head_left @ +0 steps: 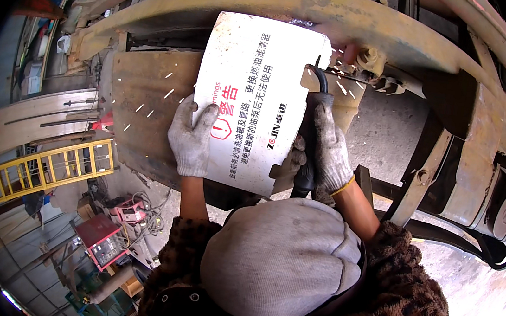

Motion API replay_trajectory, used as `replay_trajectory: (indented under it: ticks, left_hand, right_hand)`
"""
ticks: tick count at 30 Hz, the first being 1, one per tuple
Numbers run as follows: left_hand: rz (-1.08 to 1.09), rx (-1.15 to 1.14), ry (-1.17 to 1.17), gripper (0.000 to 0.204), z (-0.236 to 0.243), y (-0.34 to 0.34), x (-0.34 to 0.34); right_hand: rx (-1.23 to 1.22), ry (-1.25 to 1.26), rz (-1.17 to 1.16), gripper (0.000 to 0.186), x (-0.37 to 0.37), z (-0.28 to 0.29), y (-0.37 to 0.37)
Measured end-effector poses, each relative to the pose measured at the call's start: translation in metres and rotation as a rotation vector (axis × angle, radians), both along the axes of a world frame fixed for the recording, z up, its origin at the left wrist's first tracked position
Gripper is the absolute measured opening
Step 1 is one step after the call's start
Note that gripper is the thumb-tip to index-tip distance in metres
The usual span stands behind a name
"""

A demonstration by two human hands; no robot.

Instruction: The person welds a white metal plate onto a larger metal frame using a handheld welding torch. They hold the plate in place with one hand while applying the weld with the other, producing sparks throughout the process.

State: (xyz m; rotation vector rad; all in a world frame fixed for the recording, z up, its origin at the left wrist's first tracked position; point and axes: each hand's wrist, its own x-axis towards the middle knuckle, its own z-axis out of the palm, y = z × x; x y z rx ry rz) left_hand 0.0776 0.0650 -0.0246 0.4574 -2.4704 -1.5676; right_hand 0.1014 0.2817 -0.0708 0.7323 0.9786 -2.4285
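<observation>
My left hand (pixel 190 140), in a soiled white knit glove, is closed on the left edge of a white printed sheet (pixel 252 87). The sheet has red and black markings and stands over a rusty metal plate (pixel 144 83). At the sheet's right side my right hand (pixel 331 146), also gloved, is closed round a black torch handle (pixel 316 118) with a curved neck reaching up behind the sheet. The torch tip is hidden. Bright spark streaks fly to both sides of the sheet.
A curved rusty beam (pixel 148 3) crosses above, with brackets (pixel 424 168) at right. Lower left are a yellow ladder (pixel 47 169), a red machine (pixel 99 237) with cables and other clutter. A grey knit cap (pixel 278 257) and brown patterned furry sleeves fill the bottom middle.
</observation>
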Motion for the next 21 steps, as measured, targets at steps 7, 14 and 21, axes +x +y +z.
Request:
replay_trajectory:
  ticks: [7,14,21]
  left_hand:
    - [-0.002,-0.045,-0.019,0.046,0.003,0.003,-0.001]
    - [0.017,-0.033,-0.001,0.048,-0.002,-0.003,0.001]
    - [0.018,-0.030,-0.006,0.045,-0.001,0.000,0.000]
  right_hand:
    - [-0.026,-0.011,-0.009,0.050,0.001,-0.003,0.000]
    - [0.006,-0.013,-0.020,0.052,0.003,-0.010,-0.003]
    - [-0.035,-0.039,0.021,0.053,0.002,-0.006,0.001]
